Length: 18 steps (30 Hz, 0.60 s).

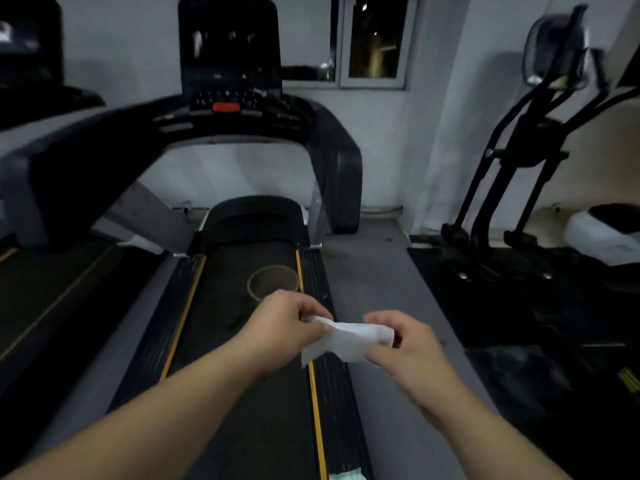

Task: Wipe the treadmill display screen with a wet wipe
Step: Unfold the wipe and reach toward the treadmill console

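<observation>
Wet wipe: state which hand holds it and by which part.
Both. The left hand pinches the wet wipe at its left end, the right hand its right end.

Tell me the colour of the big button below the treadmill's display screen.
Red-orange button, seen best in the head view, though blurred.

Head view (1 camera), forward and downward

A gym: 2 treadmills (242,140) side by side and an elliptical trainer (526,150).
</observation>
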Motion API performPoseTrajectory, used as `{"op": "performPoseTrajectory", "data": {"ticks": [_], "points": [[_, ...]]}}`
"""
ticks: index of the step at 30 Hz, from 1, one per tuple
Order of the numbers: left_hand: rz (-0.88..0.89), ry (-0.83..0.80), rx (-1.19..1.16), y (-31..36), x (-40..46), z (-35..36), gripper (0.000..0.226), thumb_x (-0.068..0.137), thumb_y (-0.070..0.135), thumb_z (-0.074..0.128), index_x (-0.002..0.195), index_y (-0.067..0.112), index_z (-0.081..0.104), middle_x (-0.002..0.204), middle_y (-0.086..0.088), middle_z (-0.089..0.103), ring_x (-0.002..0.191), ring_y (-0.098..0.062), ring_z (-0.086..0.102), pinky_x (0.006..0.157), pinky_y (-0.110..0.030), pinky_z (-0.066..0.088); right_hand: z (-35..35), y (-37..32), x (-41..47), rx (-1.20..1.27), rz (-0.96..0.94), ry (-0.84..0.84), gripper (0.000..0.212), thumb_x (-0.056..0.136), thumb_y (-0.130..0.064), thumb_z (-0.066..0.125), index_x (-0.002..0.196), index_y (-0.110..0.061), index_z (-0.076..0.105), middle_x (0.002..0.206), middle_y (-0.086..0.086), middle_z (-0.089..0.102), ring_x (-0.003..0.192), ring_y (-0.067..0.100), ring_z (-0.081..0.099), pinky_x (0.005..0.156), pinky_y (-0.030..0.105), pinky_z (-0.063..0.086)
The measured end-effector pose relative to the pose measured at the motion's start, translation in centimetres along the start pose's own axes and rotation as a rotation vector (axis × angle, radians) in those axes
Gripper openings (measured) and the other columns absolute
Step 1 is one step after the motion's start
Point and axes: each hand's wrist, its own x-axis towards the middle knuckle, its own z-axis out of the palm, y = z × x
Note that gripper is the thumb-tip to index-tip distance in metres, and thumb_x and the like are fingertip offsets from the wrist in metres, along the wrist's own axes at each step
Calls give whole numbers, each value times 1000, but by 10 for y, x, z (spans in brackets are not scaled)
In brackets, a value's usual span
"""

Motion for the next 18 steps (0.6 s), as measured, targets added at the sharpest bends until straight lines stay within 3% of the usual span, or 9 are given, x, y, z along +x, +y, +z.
{"op": "performPoseTrajectory", "data": {"ticks": [3,7,9,13,15,18], "points": [[55,31,26,53,-13,-44,7,86,31,76,82,27,79,77,-3,74,74,-25,70,68,-42,57,-21,-52,-14,-126,-119,75,11,81,-15,77,79,-26,74,88,-2,68,77,13,64,67,28,51],[82,-8,-141,108,-35,-92,21,86,35,78,81,15,76,81,-20,69,70,-28,60,65,-51,51,-46,-120,-35,40,-188,124,5,86,-13,75,82,-14,71,97,-2,66,83,14,62,71,22,47],[74,-52,-262,128,-45,-109,26,89,37,75,78,13,72,80,-17,62,71,-27,52,65,-44,43,-56,-148,-46,213,-180,59,4,90,-10,69,88,-9,73,89,7,74,81,20,65,73,31,49],[21,-105,-539,160,-62,-123,22,94,28,69,75,17,63,74,-4,61,62,-15,57,53,-24,46,-63,-190,-63,466,-156,19,14,94,-10,64,103,-7,74,103,19,76,91,30,70,83,43,50],[3,-150,-634,168,-68,-126,19,86,28,75,82,15,62,77,-3,63,65,-16,59,56,-27,50,-65,-205,-69,489,-154,-5,15,94,-11,63,105,-8,74,104,17,77,95,32,71,86,43,52],[-6,-138,-696,174,-72,-136,37,72,26,87,99,12,65,86,-8,64,70,-20,57,59,-31,51,-72,-220,-71,430,-182,-12,15,95,-12,63,106,-5,72,105,18,76,92,28,72,82,40,53]]}}
